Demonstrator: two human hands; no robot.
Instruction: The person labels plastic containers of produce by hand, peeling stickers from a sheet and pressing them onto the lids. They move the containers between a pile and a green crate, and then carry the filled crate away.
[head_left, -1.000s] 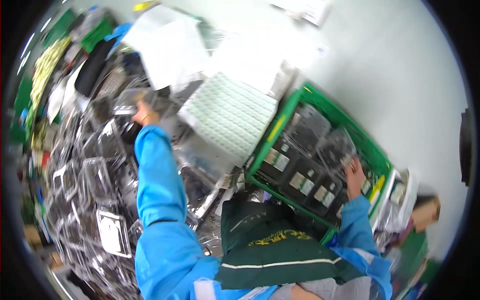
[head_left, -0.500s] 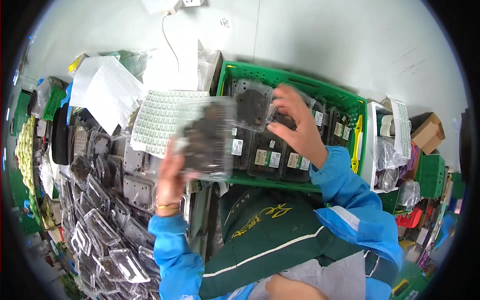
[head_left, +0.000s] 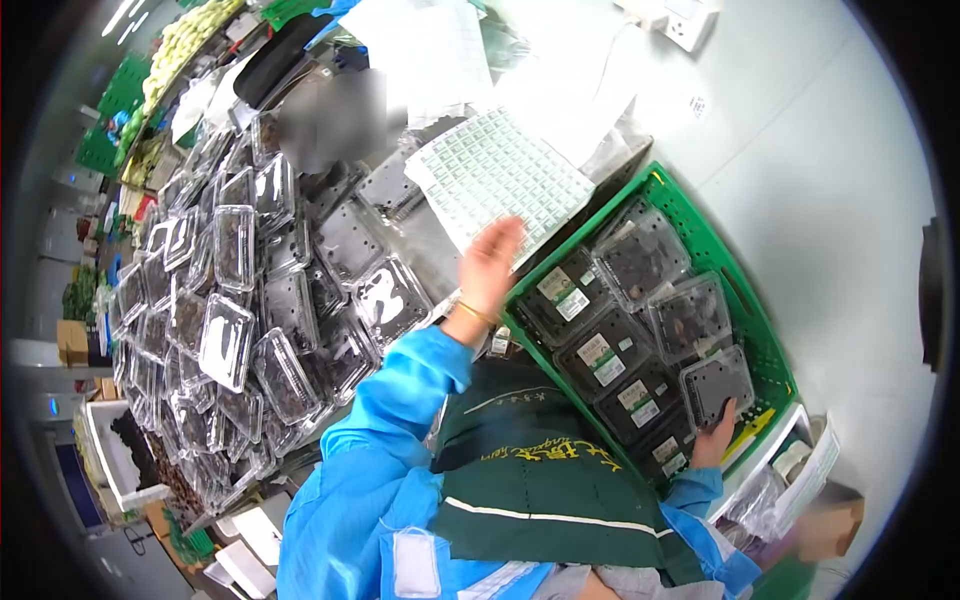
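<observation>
My left hand (head_left: 492,265) reaches to the lower edge of a sheet of small printed labels (head_left: 500,165). Its fingers are stretched out and slightly blurred, and no box shows in it. Far to the right, my right hand (head_left: 714,438) grips the near edge of a clear plastic box (head_left: 717,385) with dark contents, inside the green crate (head_left: 790,378). Beside it lie two clear boxes, the upper box (head_left: 642,255) and the middle box (head_left: 690,318). A row of labelled boxes (head_left: 602,360) fills the crate's near side.
On the left, many clear lidded boxes (head_left: 228,340) lie in a large heap. White papers (head_left: 425,50) lie behind the label sheet. A wall (head_left: 830,190) runs behind the crate, and a tan carton (head_left: 830,530) sits at lower right.
The view has turned toward the left heap. The box that my left hand held has left it, and that hand is now at the label sheet. My right hand has closed on a box's edge.
</observation>
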